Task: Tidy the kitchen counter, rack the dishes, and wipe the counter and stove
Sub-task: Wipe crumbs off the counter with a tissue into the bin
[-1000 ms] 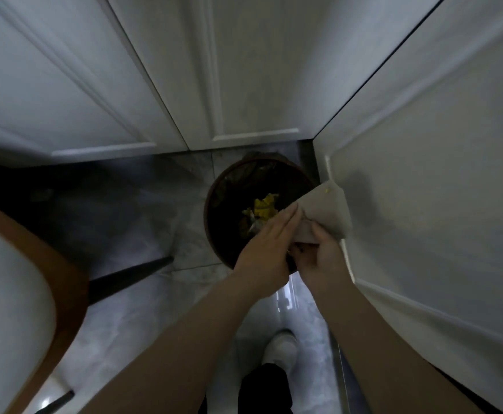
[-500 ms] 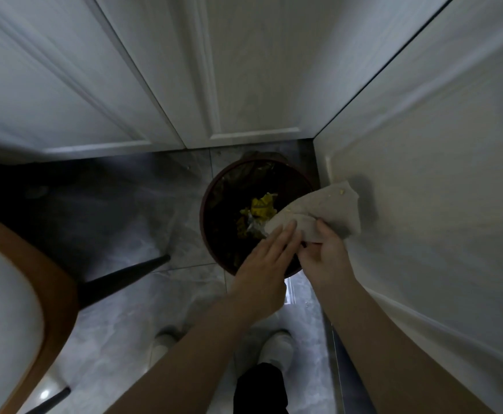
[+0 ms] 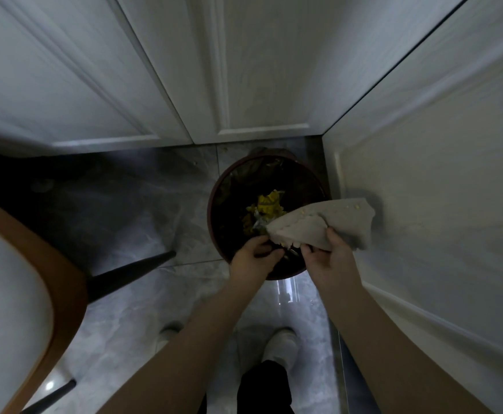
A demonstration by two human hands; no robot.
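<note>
Overhead: one cloth [image 3: 319,227], gripped by right hand [image 3: 329,258], above one bin [image 3: 223,186]. Left hand [image 3: 251,259] curled, contents unclear. Two shoes [image 3: 283,343] near.

bin [image 3: 214,204] near rim behind both hands, chair [image 3: 20,279] cut by left edge

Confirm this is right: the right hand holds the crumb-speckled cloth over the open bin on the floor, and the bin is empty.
Not quite. The head view shows the right hand gripping the cloth above the bin, but the bin is not empty: yellow scraps lie inside it. The rest stands: the cloth carries crumbs and the bin sits open on the floor.
</note>
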